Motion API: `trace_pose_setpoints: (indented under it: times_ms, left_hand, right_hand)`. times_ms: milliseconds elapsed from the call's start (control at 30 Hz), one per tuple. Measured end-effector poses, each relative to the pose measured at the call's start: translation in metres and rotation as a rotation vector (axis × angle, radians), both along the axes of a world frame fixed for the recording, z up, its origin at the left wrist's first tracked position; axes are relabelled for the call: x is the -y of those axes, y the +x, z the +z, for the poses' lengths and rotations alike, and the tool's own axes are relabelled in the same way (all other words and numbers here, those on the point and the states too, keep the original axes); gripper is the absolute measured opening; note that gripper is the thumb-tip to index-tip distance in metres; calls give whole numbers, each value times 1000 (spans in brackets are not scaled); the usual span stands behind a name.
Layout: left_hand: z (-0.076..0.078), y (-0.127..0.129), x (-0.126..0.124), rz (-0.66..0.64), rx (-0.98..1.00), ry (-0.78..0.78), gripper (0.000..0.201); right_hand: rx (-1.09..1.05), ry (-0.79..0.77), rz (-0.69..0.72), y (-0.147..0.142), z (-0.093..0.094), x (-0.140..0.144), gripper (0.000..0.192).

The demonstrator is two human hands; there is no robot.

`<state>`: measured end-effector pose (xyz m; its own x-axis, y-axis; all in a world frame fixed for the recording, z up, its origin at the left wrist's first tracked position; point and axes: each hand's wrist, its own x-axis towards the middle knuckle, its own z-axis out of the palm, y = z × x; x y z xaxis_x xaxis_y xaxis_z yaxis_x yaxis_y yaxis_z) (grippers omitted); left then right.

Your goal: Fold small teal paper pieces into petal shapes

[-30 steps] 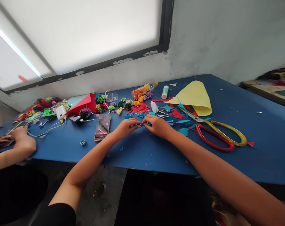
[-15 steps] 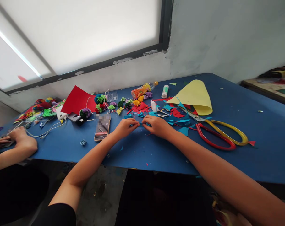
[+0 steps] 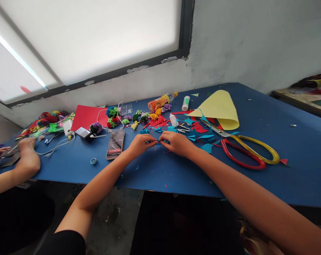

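Note:
My left hand (image 3: 141,144) and my right hand (image 3: 175,142) meet above the blue table, fingertips pinched close together. Between them is a small piece of blue paper (image 3: 158,141), mostly hidden by the fingers. Just beyond lie folded blue paper pieces (image 3: 158,130) and cut blue scraps (image 3: 206,137). Red paper pieces (image 3: 160,121) are heaped behind my hands, with a small white glue bottle (image 3: 173,120) beside them. Right of my right hand, large scissors (image 3: 224,133) with one red and one yellow handle lie with the blades among the scraps.
A phone (image 3: 115,144) lies left of my hands, near a small round lid (image 3: 93,161). Behind are an orange drink bottle (image 3: 161,101), a glue stick (image 3: 185,103), yellow paper (image 3: 218,108), red paper (image 3: 88,117) and paper flowers (image 3: 112,112). At far left a co-worker's arm (image 3: 26,163) rests on the table.
My hands stay together, with only slight finger movement on the blue paper. At left, the co-worker's hands have shifted and the red sheet lies flatter.

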<state>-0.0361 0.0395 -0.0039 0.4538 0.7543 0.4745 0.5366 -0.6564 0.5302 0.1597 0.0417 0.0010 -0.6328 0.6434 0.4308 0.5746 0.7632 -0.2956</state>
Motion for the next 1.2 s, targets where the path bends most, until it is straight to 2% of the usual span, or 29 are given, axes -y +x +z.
trace_pose_setpoints:
  times_ms: [500, 1200]
  left_hand:
    - [0, -1, 0, 53, -9, -80, 11]
    - [0, -2, 1, 102, -108, -106, 17]
  right_hand:
    - [-5, -7, 38, -1, 2, 4, 10]
    - [2, -13, 49, -1, 3, 4, 9]
